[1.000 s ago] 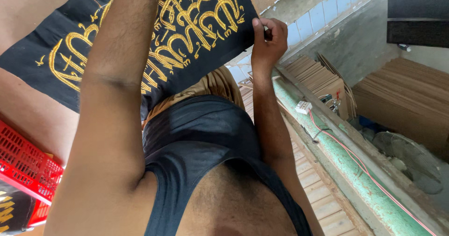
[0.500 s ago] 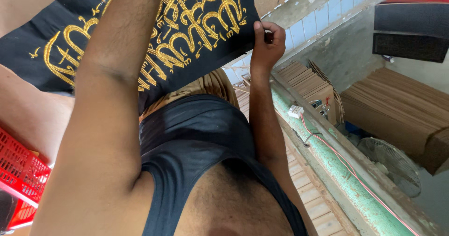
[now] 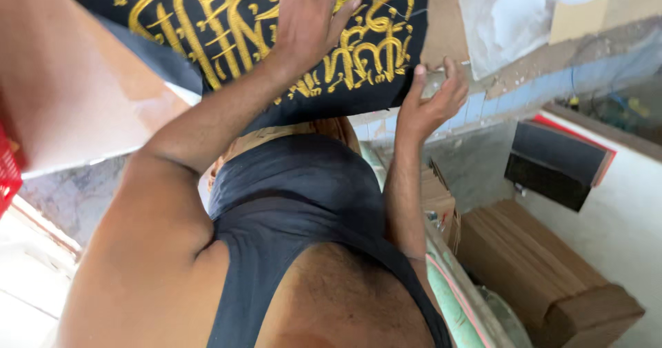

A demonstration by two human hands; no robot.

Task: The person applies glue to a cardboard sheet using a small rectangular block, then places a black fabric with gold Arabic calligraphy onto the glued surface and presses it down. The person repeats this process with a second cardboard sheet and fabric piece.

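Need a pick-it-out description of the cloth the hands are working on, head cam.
Start at the tan board that fills the top left of the view. Lying on it is a black cloth with the left hand pressed flat on top and the right hand open at its lower right corner. Thick gold embroidered lettering sets it apart from the plain dark shirt just below.

left hand [image 3: 310, 20] pressed flat on black gold-embroidered cloth [image 3: 227, 31]; right hand [image 3: 431, 103] open at its edge.

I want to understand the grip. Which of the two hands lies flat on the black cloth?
The left hand lies palm-down on the black cloth; the right hand only touches its corner.
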